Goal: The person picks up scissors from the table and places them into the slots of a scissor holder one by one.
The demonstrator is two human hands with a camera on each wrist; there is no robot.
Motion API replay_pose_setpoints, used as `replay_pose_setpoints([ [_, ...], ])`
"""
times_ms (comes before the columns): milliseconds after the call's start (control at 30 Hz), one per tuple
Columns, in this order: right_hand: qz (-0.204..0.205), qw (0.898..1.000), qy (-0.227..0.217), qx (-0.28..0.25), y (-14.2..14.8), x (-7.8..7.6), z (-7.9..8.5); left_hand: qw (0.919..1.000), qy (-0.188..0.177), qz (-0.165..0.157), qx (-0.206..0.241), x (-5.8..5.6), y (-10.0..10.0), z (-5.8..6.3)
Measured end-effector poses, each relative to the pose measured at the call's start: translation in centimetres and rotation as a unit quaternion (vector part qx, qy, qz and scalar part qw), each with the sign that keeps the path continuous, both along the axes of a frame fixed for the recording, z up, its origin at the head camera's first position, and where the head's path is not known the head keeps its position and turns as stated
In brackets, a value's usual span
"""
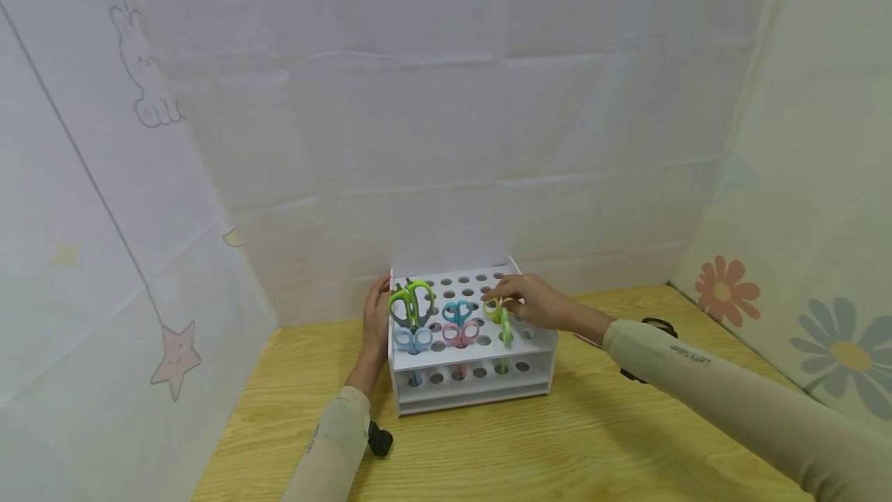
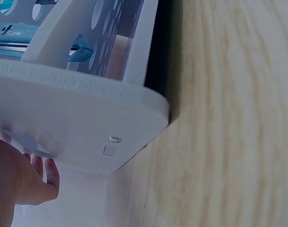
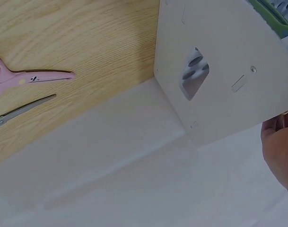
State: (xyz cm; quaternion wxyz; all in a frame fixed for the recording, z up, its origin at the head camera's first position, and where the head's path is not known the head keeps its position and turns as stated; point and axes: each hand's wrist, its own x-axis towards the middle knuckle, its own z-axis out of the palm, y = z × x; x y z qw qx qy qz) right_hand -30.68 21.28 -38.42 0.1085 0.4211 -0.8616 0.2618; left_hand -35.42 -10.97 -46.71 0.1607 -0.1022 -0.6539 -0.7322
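Observation:
A white rack with rows of round holes stands on the table with several small scissors in it. My right hand pinches the handles of the yellow scissors at the rack's right side; their blades are hidden. Light-green scissors stand just in front. My left hand rests against the rack's left side panel, fingertips beside its cutout. On that side are green-and-grey scissors and light-blue scissors. Teal scissors and pink scissors occupy the middle.
Right of the rack, another pair of pink scissors and dark-handled scissors lie on the wooden table. A white sheet hangs behind the rack, and printed panels flank both sides.

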Motion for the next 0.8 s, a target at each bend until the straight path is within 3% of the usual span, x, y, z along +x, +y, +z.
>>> replay_pose_setpoints([
  [133,0.007,1.000,-0.008,0.004,-0.2,0.0,0.2,1.0000,0.006,0.003,0.003,-0.2,0.1,-0.2],
  [433,-0.022,0.999,-0.040,0.023,0.1,0.0,-0.1,0.9994,-0.016,-0.027,0.014,1.2,-0.1,1.8],
  [800,-0.019,0.999,-0.032,-0.009,0.8,0.4,0.9,0.9998,-0.012,-0.002,0.014,-1.0,-0.3,-0.2],
])
